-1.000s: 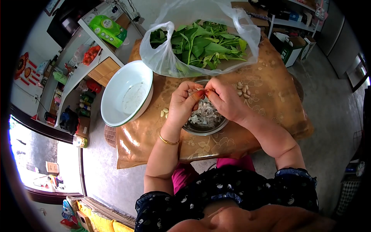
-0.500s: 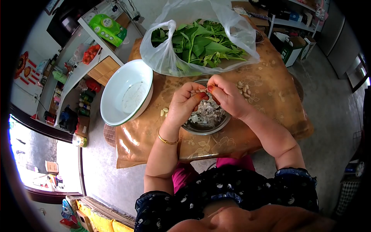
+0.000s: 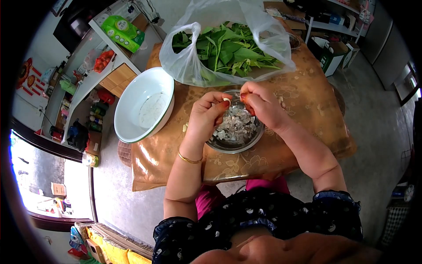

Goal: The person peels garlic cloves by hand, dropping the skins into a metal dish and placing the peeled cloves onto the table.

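Observation:
My left hand (image 3: 208, 113) pinches a pale garlic clove (image 3: 227, 100) between thumb and fingertips. Just to its right, my right hand (image 3: 263, 105) is closed in a pinch, and whatever lies between its fingertips is too small to make out. Both are over the far part of a steel bowl (image 3: 234, 150), which holds a heap of papery garlic skins (image 3: 238, 125). A few peeled cloves (image 3: 185, 127) lie on the table left of the bowl, partly behind my left wrist. Beyond my right hand some unpeeled cloves (image 3: 281, 102) show, mostly hidden by it.
A white enamel basin (image 3: 124, 115) stands at the table's left edge. Across the back lies a clear plastic bag (image 3: 182, 70) full of leafy greens (image 3: 233, 48). The table (image 3: 307, 127) has a brown patterned cover. Shelves (image 3: 83, 94) line the left wall.
My hands have moved apart: the left keeps the clove, the right has shifted slightly right and covers more of the unpeeled cloves. More of the skins in the bowl show now.

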`<state>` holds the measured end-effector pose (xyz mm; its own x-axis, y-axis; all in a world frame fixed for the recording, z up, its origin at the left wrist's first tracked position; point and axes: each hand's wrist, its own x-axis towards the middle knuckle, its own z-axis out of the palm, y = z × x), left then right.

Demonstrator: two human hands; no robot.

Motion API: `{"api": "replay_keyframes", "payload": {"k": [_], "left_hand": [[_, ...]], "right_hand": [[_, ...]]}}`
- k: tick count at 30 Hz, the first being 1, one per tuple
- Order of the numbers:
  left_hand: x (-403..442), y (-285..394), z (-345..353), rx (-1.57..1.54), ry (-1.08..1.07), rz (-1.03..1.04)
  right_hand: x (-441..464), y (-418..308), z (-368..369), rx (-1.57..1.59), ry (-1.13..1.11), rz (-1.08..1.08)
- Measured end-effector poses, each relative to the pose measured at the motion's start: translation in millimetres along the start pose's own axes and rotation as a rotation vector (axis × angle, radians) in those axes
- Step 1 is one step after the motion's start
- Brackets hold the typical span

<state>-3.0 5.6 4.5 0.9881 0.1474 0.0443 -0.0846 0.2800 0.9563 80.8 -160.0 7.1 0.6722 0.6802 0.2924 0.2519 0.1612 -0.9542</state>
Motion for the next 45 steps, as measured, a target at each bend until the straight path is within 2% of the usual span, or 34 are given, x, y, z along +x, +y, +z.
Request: {"api": "replay_keyframes", "payload": {"k": [4, 7, 10, 13, 16, 19, 25, 32, 40, 45], "left_hand": [[3, 1, -8, -0.165, 0.014, -0.036], [3, 3, -9, -0.191, 0.003, -0.044], [3, 1, -10, -0.194, -0.004, -0.048], [3, 0, -10, -0.159, 0.023, -0.055], [4, -4, -7, -0.131, 0.059, -0.044], [4, -6, -4, -0.092, 0.083, -0.02], [2, -7, 3, -0.02, 0.118, 0.025], [1, -12, 3, 0.1, 0.123, 0.073], [-1, -10, 5, 0.144, 0.12, 0.04], [0, -7, 4, 0.107, 0.084, 0.018]], "right_hand": [[0, 12, 5, -0.36, 0.047, -0.208], [-1, 10, 9, -0.482, 0.016, -0.131], [-3, 3, 12, -0.535, 0.01, -0.159], [-4, 2, 13, -0.398, 0.003, -0.07], [-3, 5, 15, -0.262, 0.003, -0.094], [-2, 10, 16, -0.291, 0.055, -0.243], [-1, 12, 16, -0.339, 0.084, -0.213], [-3, 10, 18, -0.462, 0.138, -0.322], [-5, 8, 18, -0.528, 0.161, -0.341], [-4, 4, 12, -0.241, 0.038, -0.135]]}}
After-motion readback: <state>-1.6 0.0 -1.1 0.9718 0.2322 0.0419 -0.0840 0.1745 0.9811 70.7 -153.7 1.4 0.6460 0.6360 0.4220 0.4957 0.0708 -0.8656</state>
